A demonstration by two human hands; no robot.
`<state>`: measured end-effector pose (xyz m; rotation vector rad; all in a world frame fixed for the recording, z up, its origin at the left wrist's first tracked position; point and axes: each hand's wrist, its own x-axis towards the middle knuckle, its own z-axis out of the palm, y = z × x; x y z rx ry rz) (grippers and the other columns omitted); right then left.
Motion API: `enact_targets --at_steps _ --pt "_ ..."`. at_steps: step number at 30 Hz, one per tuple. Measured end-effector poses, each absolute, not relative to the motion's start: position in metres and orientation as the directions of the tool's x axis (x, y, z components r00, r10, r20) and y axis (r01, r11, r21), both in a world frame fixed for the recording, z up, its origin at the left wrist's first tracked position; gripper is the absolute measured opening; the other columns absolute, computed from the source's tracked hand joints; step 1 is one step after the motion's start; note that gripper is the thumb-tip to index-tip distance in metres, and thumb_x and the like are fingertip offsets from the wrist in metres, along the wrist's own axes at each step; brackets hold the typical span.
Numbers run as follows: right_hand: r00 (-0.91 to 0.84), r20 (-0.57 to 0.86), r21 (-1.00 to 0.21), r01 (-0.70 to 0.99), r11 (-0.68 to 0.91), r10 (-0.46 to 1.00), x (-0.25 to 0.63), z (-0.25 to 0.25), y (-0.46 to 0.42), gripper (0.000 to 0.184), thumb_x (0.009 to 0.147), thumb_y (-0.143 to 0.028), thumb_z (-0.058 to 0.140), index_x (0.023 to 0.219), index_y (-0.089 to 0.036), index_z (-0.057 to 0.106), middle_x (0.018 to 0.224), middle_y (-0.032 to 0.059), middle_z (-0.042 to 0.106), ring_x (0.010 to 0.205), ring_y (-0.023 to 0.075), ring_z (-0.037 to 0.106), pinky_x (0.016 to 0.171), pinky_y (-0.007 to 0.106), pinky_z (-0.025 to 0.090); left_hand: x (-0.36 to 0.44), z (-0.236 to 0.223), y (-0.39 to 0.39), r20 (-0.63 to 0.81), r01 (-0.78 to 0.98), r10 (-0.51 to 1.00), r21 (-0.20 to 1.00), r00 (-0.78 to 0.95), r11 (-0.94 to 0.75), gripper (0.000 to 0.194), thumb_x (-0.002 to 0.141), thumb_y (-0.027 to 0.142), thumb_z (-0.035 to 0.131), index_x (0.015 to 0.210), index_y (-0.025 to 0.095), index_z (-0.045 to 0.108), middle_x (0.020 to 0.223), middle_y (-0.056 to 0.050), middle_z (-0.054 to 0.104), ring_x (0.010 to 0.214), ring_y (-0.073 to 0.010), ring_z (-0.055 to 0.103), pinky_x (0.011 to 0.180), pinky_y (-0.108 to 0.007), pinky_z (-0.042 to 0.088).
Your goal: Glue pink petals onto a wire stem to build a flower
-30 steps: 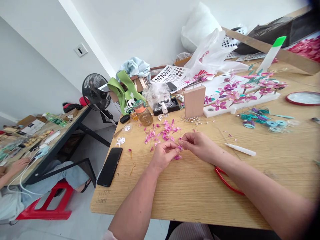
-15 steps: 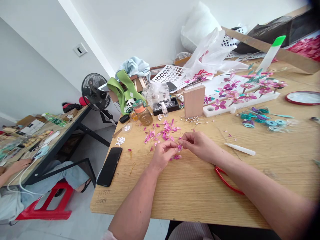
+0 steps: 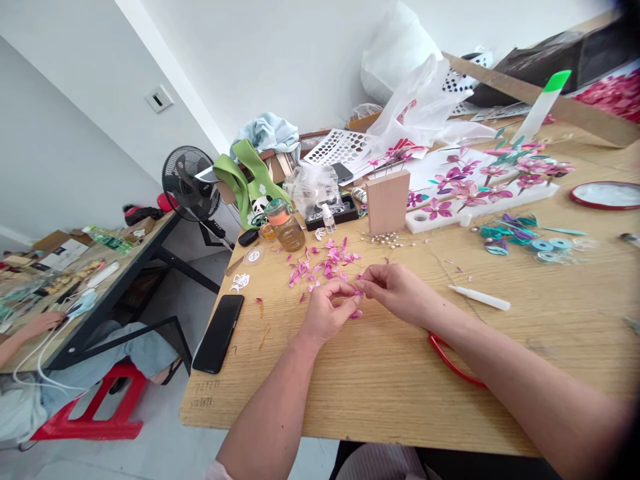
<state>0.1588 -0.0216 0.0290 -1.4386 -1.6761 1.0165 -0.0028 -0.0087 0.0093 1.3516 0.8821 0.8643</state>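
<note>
My left hand (image 3: 327,310) and my right hand (image 3: 395,288) meet over the wooden table (image 3: 380,380), fingertips pinched together on a small pink petal piece (image 3: 359,293). Another pink petal (image 3: 355,313) lies on the wood just under them. A scatter of loose pink petals (image 3: 325,263) sits right behind the hands. Both hands are closed in a pinch.
A black phone (image 3: 219,332) lies left of my hands, a white pen (image 3: 479,298) to the right, red-handled scissors (image 3: 453,363) under my right forearm. Behind stand a wooden block (image 3: 389,202), an amber jar (image 3: 285,225), finished pink flowers (image 3: 480,183) and a fan (image 3: 193,185). Another person sits at the left table (image 3: 85,280).
My hands stay in place; the fingers shift slightly on the petal piece. The other person's hand at the far left has moved a little.
</note>
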Motion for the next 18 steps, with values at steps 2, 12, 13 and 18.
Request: enact_targets --at_steps 2,12,13,18 --pt "-0.14 0.018 -0.889 0.451 0.08 0.99 0.1586 0.0289 -0.021 0.029 0.077 -0.041 0.046 0.062 -0.019 0.055 0.054 -0.0005 0.049 0.051 0.0131 0.041 0.048 0.027 0.028 -0.0029 0.0082 -0.0083 -0.007 0.007 0.907 1.0 0.42 0.005 0.031 0.065 0.039 0.073 0.07 0.011 0.06 0.088 -0.008 0.059 0.078 -0.0172 0.059 0.059 -0.032 0.059" --pt "-0.141 0.032 -0.883 0.461 0.094 0.99 0.1574 0.028 -0.0198 0.028 0.076 -0.041 0.046 0.059 -0.02 0.052 0.051 -0.0013 0.046 0.049 0.0125 0.038 0.048 0.028 0.026 -0.0022 0.0084 -0.0075 0.031 0.036 0.913 0.998 0.407 -0.05 0.023 0.067 0.033 0.072 0.068 0.012 0.061 0.085 -0.008 0.061 0.077 -0.0166 0.059 0.056 -0.027 0.058" --pt "-0.142 0.031 -0.883 0.459 0.094 0.989 0.1574 0.0278 -0.0199 0.028 0.076 -0.041 0.045 0.059 -0.019 0.052 0.051 -0.0013 0.046 0.049 0.0125 0.038 0.048 0.028 0.027 -0.0022 0.0088 -0.0076 0.029 0.035 0.913 0.998 0.408 -0.047 0.023 0.067 0.033 0.072 0.069 0.012 0.061 0.084 -0.008 0.061 0.077 -0.0165 0.059 0.056 -0.027 0.058" --pt "-0.142 0.036 -0.885 0.456 0.098 0.989 0.1583 0.0266 -0.0204 0.03 0.077 -0.042 0.046 0.058 -0.02 0.05 0.051 -0.0017 0.045 0.05 0.0124 0.037 0.048 0.028 0.027 -0.002 0.0103 -0.0091 0.013 0.015 0.914 1.0 0.406 -0.021 0.023 0.067 0.033 0.072 0.069 0.012 0.062 0.08 -0.006 0.058 0.075 -0.0159 0.058 0.056 -0.027 0.057"
